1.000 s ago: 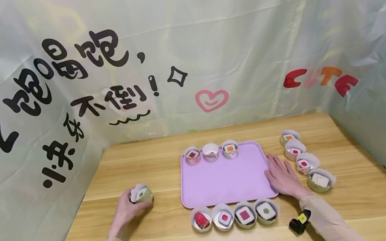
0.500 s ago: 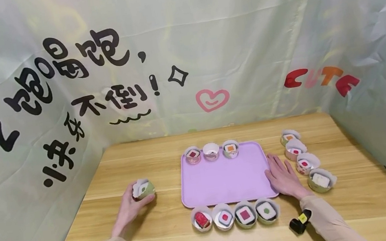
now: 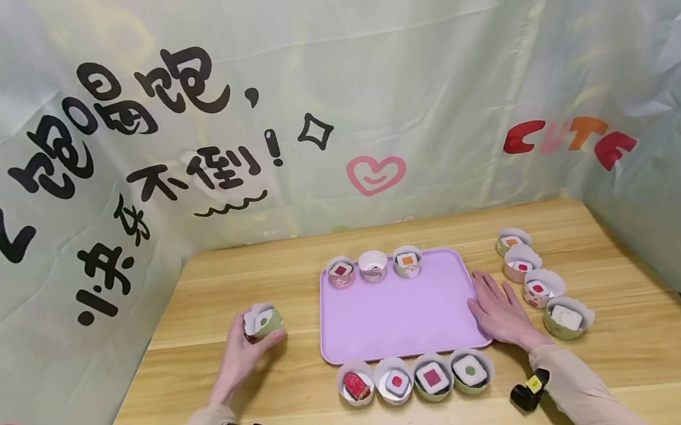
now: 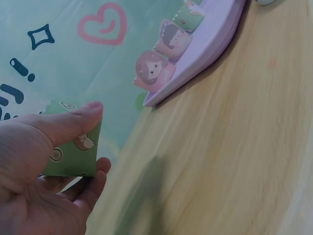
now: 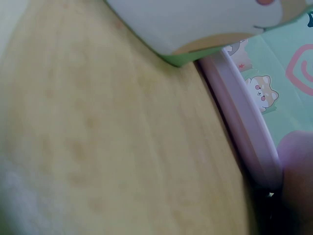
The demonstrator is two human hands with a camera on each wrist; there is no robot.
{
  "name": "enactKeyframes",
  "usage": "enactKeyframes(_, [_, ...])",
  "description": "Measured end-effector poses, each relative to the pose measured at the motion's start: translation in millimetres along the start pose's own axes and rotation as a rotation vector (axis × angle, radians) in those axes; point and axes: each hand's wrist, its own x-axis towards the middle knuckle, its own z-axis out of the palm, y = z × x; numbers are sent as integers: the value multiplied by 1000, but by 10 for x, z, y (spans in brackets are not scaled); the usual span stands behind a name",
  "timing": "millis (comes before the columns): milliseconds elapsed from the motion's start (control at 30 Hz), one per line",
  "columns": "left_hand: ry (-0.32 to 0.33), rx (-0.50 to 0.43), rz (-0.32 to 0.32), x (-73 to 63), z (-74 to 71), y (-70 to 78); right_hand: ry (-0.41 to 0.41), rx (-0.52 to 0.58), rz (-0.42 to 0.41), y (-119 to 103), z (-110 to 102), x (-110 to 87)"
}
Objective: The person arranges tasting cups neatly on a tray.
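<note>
My left hand (image 3: 244, 353) grips a green paper cup (image 3: 263, 320) left of the tray; inside the cup is a white sushi piece with a green centre. In the left wrist view the thumb lies along the side of this green cup (image 4: 78, 147), with fingers beneath it. A purple tray (image 3: 394, 314) lies mid-table, bearing three paper cups along its far edge: one with a dark red centre (image 3: 341, 271), one whose inside looks white (image 3: 373, 266), one with an orange centre (image 3: 407, 260). My right hand (image 3: 501, 313) rests flat with straight fingers at the tray's right edge.
Several filled cups (image 3: 432, 378) line the tray's near side, one with a red piece (image 3: 356, 386) at the left end. Another column of filled cups (image 3: 541, 288) stands right of my right hand. Printed fabric (image 3: 427, 84) hangs behind the wooden table (image 3: 244, 269).
My left hand has moved right and slightly away from me, carrying the green paper cup toward the tray. The right hand stays in place at the tray's edge.
</note>
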Motion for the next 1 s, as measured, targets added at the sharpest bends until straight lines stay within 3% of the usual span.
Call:
enactKeyframes(333, [-3, -51, 68, 157, 190, 97, 0, -2, 2, -1, -6, 4])
enactKeyframes(700, [-28, -101, 77, 274, 395, 222, -3, -4, 10, -8, 3, 9])
enactKeyframes(1000, [-51, -88, 148, 356, 550, 320, 0, -4, 9, -4, 3, 9])
